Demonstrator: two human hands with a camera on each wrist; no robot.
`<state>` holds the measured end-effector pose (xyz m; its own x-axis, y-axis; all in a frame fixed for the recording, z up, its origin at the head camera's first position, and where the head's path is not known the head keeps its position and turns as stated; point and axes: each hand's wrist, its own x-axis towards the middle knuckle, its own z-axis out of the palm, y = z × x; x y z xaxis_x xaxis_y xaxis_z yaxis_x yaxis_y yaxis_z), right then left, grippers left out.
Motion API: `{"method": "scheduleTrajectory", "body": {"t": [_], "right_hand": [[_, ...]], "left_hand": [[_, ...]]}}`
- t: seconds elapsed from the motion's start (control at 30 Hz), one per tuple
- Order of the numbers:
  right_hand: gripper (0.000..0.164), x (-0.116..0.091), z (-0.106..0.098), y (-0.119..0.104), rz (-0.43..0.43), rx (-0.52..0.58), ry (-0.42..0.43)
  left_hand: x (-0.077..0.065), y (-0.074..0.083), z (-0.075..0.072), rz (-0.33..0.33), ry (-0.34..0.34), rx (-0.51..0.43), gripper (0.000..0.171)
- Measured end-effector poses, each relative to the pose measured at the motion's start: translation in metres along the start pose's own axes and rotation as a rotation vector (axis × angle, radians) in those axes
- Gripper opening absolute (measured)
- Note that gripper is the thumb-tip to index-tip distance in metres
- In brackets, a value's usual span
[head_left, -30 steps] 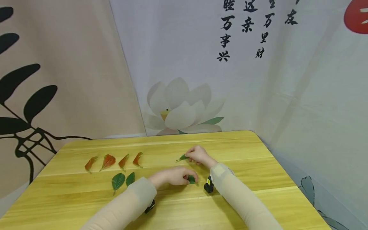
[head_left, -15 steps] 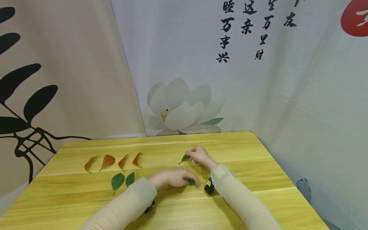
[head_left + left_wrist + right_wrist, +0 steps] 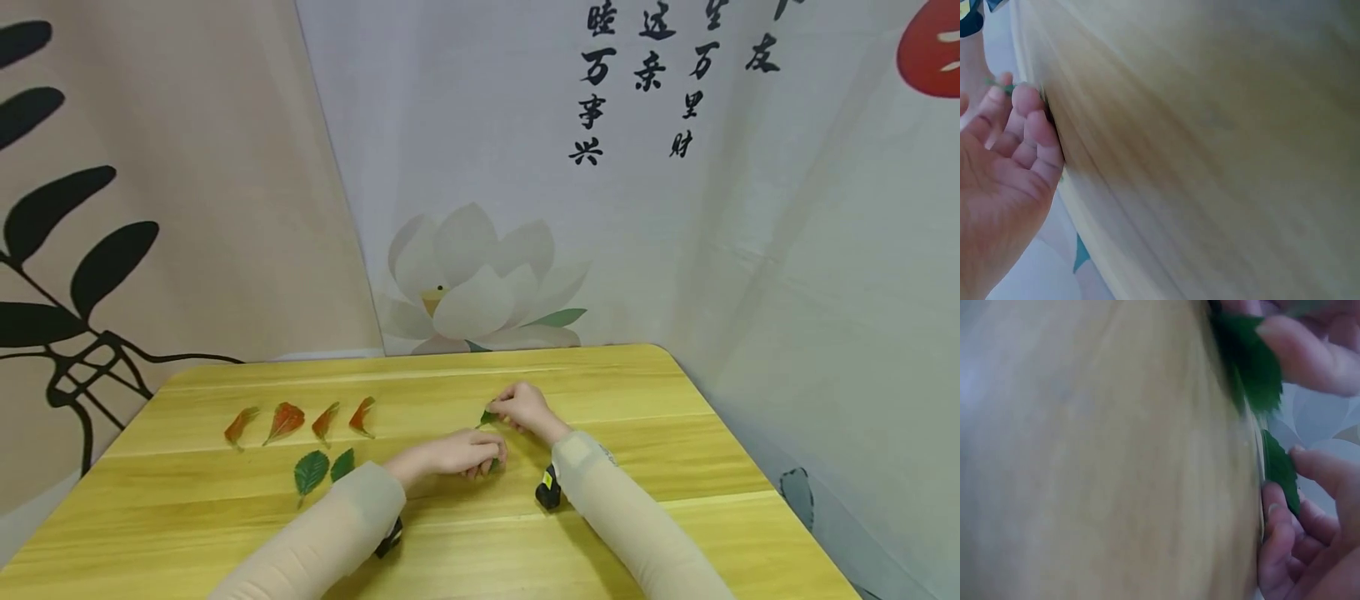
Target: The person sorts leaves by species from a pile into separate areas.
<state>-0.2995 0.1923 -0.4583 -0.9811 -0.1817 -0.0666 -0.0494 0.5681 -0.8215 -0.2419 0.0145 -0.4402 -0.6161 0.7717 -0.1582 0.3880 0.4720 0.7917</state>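
Note:
Two green leaves are held above the wooden table, one in each hand. My left hand (image 3: 467,452) pinches a green leaf (image 3: 1254,362), mostly covered by the fingers in the head view. Slightly farther back, my right hand (image 3: 523,406) pinches the other leaf (image 3: 488,416) between thumb and fingers, and its toothed edge shows in the right wrist view. The two hands are close together. In the left wrist view the left palm (image 3: 1007,181) faces the camera with the fingers bent.
Several orange-red leaves (image 3: 286,422) lie in a row at the back left of the table (image 3: 675,533). Below them lie two green leaves (image 3: 311,472), one partly behind the left sleeve (image 3: 322,533). A printed curtain (image 3: 480,167) hangs behind.
The left hand has moved slightly up and to the left, towards the right hand, and covers more of its leaf. The right hand's leaf has turned and shows shorter.

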Motion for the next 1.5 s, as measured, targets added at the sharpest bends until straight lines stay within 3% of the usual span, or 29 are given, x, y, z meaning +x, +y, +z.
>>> {"method": "scheduleTrajectory", "body": {"t": [0.17, 0.3, 0.43, 0.57, 0.73, 0.87, 1.07, 1.27, 1.5], "right_hand": [[0.013, -0.001, 0.001, 0.003, 0.010, 0.023, 0.006], [0.011, -0.003, 0.002, 0.003, 0.002, 0.040, 0.006], [0.012, -0.004, 0.002, 0.001, -0.004, 0.035, 0.006], [0.012, -0.004, 0.002, 0.000, -0.003, 0.028, 0.013], [0.013, -0.003, 0.004, 0.000, -0.008, 0.027, 0.002], [0.013, -0.001, 0.004, 0.000, -0.009, 0.024, 0.001], [0.012, 0.000, 0.003, 0.001, -0.008, -0.003, 0.026], [0.010, -0.003, 0.001, 0.000, -0.003, 0.024, 0.032], [0.009, -0.004, -0.001, 0.005, -0.016, 0.029, 0.022]], "left_hand": [[0.000, -0.003, 0.000, -0.017, 0.069, 0.034, 0.036], [0.000, -0.001, 0.002, 0.018, 0.125, 0.096, 0.029], [0.003, 0.007, 0.006, 0.028, 0.239, 0.241, 0.024], [0.009, 0.015, 0.011, -0.078, 0.290, 0.390, 0.041], [0.015, 0.019, 0.014, -0.215, 0.213, 0.483, 0.063], [0.014, 0.023, 0.009, -0.228, 0.168, 0.491, 0.054], [0.005, 0.028, 0.000, -0.233, 0.139, 0.402, 0.032], [-0.001, 0.026, -0.002, -0.185, 0.189, 0.402, 0.017], [-0.007, 0.022, -0.003, -0.135, 0.269, 0.431, 0.028]]}}
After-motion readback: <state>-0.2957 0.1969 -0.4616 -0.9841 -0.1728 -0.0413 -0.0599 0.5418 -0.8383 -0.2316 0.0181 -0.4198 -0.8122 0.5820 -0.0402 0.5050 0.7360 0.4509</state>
